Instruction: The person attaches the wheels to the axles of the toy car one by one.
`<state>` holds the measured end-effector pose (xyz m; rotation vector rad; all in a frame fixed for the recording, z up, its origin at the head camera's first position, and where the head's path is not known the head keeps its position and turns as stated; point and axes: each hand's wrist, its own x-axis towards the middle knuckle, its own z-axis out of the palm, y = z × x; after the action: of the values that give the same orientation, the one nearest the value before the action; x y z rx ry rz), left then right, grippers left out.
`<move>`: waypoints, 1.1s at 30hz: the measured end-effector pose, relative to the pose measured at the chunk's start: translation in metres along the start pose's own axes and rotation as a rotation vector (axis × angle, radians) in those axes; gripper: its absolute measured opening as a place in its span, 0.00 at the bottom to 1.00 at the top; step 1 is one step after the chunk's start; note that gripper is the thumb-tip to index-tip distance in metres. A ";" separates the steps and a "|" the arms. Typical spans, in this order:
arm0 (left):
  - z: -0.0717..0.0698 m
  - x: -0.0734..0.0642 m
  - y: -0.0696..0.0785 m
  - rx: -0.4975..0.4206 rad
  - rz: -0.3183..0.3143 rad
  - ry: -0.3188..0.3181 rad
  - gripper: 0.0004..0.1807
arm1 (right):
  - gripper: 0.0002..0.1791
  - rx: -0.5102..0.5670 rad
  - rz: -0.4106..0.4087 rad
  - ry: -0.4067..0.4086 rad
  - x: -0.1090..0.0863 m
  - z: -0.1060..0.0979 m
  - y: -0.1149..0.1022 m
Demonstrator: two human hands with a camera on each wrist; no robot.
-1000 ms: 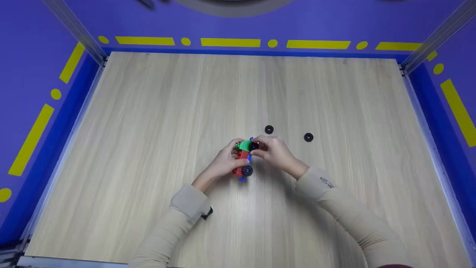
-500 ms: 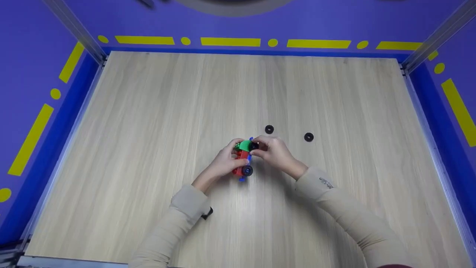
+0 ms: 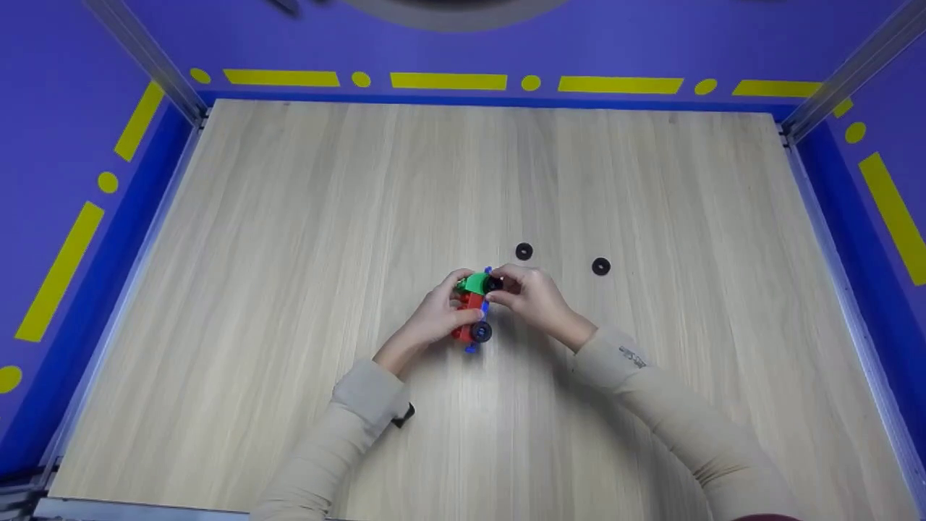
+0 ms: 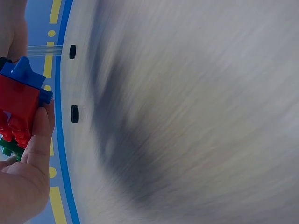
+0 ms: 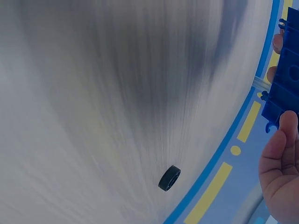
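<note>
A toy car (image 3: 474, 302) of red and green blocks on a blue base (image 5: 286, 74) is held up over the table, turned on its side. My left hand (image 3: 438, 311) grips it, thumb across the red block (image 4: 17, 100) and fingers behind. One black wheel (image 3: 481, 332) sits at the car's near end. At the far end, by the green block (image 3: 476, 283), the thumb and index finger of my right hand (image 3: 539, 295) pinch another black wheel (image 3: 494, 284) against the car's side. In the right wrist view, the base's flat underside shows, and the fingers partly hide behind it.
Two loose black wheels lie flat beyond the hands, one nearer (image 3: 524, 251) and one farther right (image 3: 601, 266). A small black piece (image 3: 405, 414) shows beside the left cuff, partly covered by it. Blue walls (image 3: 448, 54) with yellow markings border the wooden table (image 3: 325, 188).
</note>
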<state>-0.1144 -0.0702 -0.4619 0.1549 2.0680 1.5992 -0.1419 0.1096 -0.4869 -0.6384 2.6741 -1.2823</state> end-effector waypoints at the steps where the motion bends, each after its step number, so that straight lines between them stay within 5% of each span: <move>1: 0.000 0.000 0.000 0.000 -0.001 0.001 0.31 | 0.16 0.004 0.003 0.001 0.000 0.000 0.000; 25: 0.001 -0.004 0.004 0.023 -0.009 0.047 0.31 | 0.17 0.137 0.102 0.107 -0.003 0.011 0.001; 33: 0.001 0.007 -0.013 0.030 -0.009 0.051 0.32 | 0.16 0.157 0.108 0.132 -0.003 0.014 0.002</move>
<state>-0.1171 -0.0709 -0.4763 0.1165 2.1290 1.5825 -0.1362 0.1020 -0.4979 -0.3969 2.6315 -1.5349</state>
